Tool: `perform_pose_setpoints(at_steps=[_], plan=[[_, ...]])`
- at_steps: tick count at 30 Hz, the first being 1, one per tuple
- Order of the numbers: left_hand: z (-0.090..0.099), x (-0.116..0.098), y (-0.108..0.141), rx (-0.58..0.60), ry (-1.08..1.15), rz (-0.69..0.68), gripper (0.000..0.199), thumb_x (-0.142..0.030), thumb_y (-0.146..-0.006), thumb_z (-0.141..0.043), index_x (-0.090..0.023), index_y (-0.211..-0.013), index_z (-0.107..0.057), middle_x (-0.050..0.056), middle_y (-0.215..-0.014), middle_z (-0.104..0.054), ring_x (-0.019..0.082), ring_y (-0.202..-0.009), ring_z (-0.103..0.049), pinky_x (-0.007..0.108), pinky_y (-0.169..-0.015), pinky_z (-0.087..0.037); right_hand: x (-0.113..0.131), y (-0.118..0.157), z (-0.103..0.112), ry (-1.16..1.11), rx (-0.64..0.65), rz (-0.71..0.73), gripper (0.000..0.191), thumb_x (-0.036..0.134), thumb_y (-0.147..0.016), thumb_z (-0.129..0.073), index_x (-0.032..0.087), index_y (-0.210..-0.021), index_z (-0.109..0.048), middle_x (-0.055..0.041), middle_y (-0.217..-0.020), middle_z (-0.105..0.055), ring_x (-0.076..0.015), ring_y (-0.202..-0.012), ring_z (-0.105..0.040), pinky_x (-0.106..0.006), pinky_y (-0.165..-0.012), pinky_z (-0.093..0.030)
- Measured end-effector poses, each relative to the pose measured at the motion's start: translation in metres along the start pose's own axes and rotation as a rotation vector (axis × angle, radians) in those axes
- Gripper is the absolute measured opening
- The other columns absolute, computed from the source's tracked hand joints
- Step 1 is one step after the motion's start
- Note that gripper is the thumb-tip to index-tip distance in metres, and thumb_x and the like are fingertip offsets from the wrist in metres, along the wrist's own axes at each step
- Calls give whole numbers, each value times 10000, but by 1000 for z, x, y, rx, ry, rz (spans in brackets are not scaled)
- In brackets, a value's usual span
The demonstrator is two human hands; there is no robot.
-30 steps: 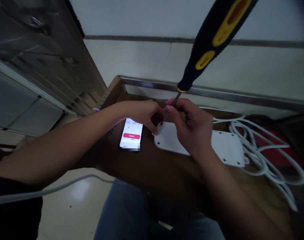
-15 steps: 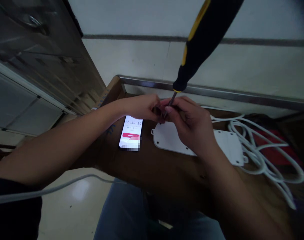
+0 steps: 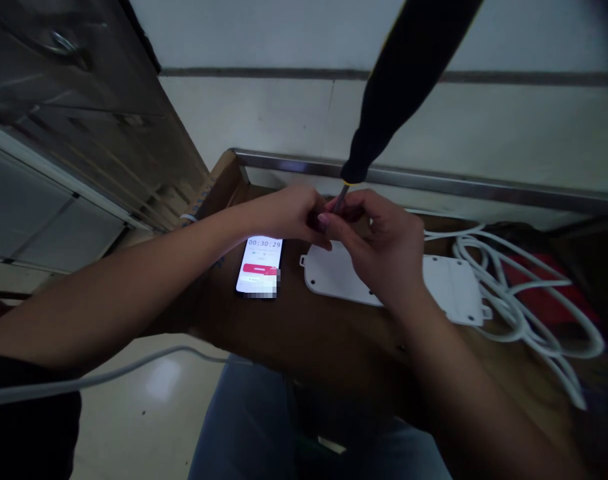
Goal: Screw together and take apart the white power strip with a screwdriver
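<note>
Working remotely, I held a black-handled screwdriver with a yellow collar (image 3: 399, 87) angled up over a dark wooden table (image 3: 304, 333), my right hand (image 3: 384, 253) closed around its thin metal shaft at center frame, my left hand (image 3: 284, 217) closed beside it, hiding the tip. Below lay a flat white plastic power strip (image 3: 334, 283), its white cord (image 3: 514, 293) looped at right, a lit smartphone (image 3: 259, 267) at left. Whether any screws had come out, I could not tell.
</note>
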State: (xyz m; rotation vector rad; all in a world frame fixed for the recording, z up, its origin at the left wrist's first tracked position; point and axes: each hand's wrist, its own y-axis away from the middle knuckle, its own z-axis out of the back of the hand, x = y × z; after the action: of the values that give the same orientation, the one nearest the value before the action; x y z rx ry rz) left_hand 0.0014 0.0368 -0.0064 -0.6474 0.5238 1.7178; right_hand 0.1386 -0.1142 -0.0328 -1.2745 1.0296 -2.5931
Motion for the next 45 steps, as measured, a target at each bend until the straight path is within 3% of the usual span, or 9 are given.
perform_pose_setpoints(at_steps=[6, 14, 20, 26, 28, 32, 38, 45], plan=[[8, -3, 5, 225, -10, 22, 289, -392, -727, -872, -178, -720, -678, -12, -662, -670, 115, -615, -581, 249, -594, -402, 3, 1, 3, 45, 45, -27, 281, 373, -1007, -600, 191, -1151, -759, -5, -1045, -711, -12, -853, -637, -137, -832, -513], [6, -1, 5, 242, -53, 34, 255, -334, -703, -896, -176, -814, -730, -8, -732, -715, 125, -654, -608, 251, -621, -425, 2, 1, 2, 45, 18, 6, 292, 371, -1011, -588, 192, -1175, -751, -11, -1086, -708, -4, -889, -637, -119, -871, -523], [8, -5, 5, 260, -32, 40, 213, -306, -728, -885, -176, -772, -723, -10, -715, -725, 119, -639, -619, 246, -618, -418, 4, 1, 3, 55, -20, 50, 263, 346, -1004, -609, 185, -1160, -746, -12, -1096, -710, -3, -893, -649, -112, -847, -533], [8, -1, 5, 259, 0, 29, 239, -303, -716, -881, -183, -880, -756, -2, -753, -741, 129, -655, -627, 254, -622, -419, 8, 1, 7, -33, -23, -27, 290, 387, -1007, -606, 175, -1154, -739, -14, -1053, -701, -6, -879, -648, -133, -859, -559], [8, 1, 6, 257, 13, 28, 216, -297, -721, -862, -190, -873, -753, -4, -748, -733, 129, -650, -614, 259, -618, -416, 9, 1, 9, -163, 23, -88, 313, 435, -997, -624, 164, -1118, -721, -18, -1042, -687, -13, -893, -656, -140, -835, -566], [11, 1, 9, 226, 2, 36, 160, -241, -744, -775, -188, -892, -742, -15, -734, -694, 125, -651, -578, 256, -622, -417, 13, -1, 16, -384, 250, -178, 349, 474, -971, -657, 132, -1039, -682, -29, -986, -674, -25, -849, -655, -155, -800, -587], [17, -2, 9, 161, -12, 15, 195, -187, -799, -608, -159, -921, -757, 14, -792, -711, 135, -714, -584, 249, -648, -428, 15, -4, 19, -345, 405, -142, 351, 446, -994, -618, 105, -921, -660, -16, -947, -675, 3, -839, -625, -118, -794, -530], [20, -7, 8, 45, 69, 24, 230, -160, -829, -592, -155, -972, -772, -8, -875, -741, 148, -854, -658, 229, -803, -478, 11, -3, 21, -280, 485, -102, 348, 470, -985, -633, 127, -998, -690, -6, -933, -669, 7, -798, -586, -114, -731, -482]])
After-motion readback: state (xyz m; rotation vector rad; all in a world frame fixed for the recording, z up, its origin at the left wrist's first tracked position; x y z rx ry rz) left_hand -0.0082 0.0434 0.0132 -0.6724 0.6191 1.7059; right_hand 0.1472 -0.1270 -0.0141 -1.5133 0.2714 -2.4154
